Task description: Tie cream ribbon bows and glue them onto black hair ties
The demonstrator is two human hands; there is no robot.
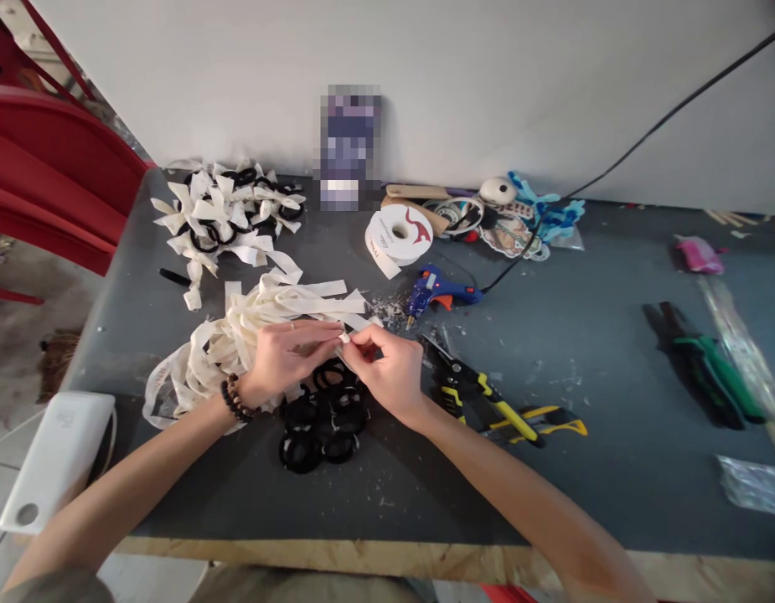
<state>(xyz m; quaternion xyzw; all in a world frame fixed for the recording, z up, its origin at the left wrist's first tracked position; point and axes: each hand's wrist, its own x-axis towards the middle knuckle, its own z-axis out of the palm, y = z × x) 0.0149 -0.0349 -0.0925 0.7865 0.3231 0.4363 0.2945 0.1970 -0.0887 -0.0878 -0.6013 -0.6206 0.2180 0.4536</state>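
Note:
My left hand (292, 356) and my right hand (389, 366) meet over the table, fingertips pinched together on a small piece of white ribbon (344, 337). Under and left of my left hand spreads a heap of cut white ribbon strips (261, 306). Just below the hands lie several black hair ties (301, 450), partly covered by them. Beyond the ribbon heap is a pile of black hair ties with white bows (227, 205). A blue glue gun (438, 289) rests past my right hand, its nozzle toward me.
A ribbon spool (400, 234) stands near the wall, beside a blurred phone (349, 151). Yellow-black pliers (481, 389) lie right of my hand, green-handled pliers (714, 368) farther right. A white power bank (59, 461) sits at the left edge. A black cable (657, 121) crosses to the glue gun.

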